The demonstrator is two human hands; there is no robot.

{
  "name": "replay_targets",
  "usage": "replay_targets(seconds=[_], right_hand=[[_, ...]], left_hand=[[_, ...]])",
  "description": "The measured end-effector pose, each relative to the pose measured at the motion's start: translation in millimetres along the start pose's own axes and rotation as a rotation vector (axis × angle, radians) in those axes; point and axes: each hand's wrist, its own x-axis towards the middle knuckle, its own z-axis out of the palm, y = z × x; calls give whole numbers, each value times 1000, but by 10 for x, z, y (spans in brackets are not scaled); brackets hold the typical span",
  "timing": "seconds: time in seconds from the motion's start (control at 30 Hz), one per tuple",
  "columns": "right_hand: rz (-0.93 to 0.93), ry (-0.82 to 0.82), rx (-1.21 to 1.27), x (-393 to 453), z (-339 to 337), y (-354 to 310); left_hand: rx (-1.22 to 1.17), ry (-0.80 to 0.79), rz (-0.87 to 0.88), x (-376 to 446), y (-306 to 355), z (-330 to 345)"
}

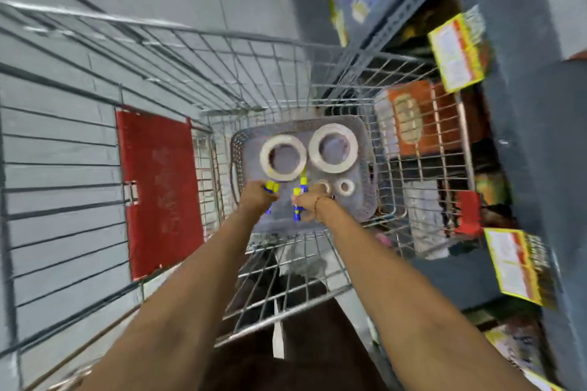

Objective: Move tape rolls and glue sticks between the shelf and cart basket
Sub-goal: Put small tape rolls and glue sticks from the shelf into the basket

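A grey perforated basket [365,149] sits in the bottom of a wire shopping cart [286,73]. Two large white tape rolls [265,162] [349,149] lie flat in it side by side, and two small white rolls [345,187] lie nearer to me. My left hand [255,197] is closed around blue-and-yellow glue sticks [272,187] at the basket's near left. My right hand [309,203] grips more blue-and-yellow glue sticks [298,197] just beside it, over the basket's near edge. Both arms reach down into the cart.
A red fold-down flap [158,187] lies on the cart's left side. A dark metal shelf [524,136] with boxes and yellow-edged packets [457,54] stands close on the right. Grey tiled floor shows through the cart's left wall.
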Motion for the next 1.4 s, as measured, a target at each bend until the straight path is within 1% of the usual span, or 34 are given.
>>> replay_targets(seconds=[0.03, 0.1, 0.17, 0.2, 0.27, 0.3, 0.43, 0.57, 0.83, 1.07, 1.2, 1.3, 1.4], right_hand=[[15, 7, -16, 184, 117, 26], [-12, 17, -97, 447, 283, 70], [-12, 34, -147, 584, 344, 58], [-30, 43, -219, 697, 372, 92], [-44, 146, -368, 886, 405, 128], [-34, 166, -398, 961, 427, 166], [-30, 164, -379, 960, 415, 201], [-37, 178, -411, 885, 360, 182], [-57, 205, -468, 747, 352, 202], [-99, 169, -506, 609, 352, 144], [-161, 185, -576, 421, 278, 73], [-239, 248, -629, 203, 130, -3], [-291, 354, -660, 1, -126, -109]], left_hand=[[18, 2, -15, 74, -73, 51], [62, 8, -44, 201, -165, 113], [93, 37, -60, 332, -287, 182], [104, 49, -73, 375, -336, 211], [85, 80, -95, 453, -447, 280], [68, 93, -102, 477, -491, 306], [10, 109, -154, 498, -535, 333], [16, 138, -154, 429, -430, 268], [253, 152, -99, 423, -391, 258], [460, 135, 55, 376, -407, 245], [502, 97, 191, 285, -288, 118], [539, 90, 373, 190, -118, 6], [618, 104, 481, 180, 91, -61]])
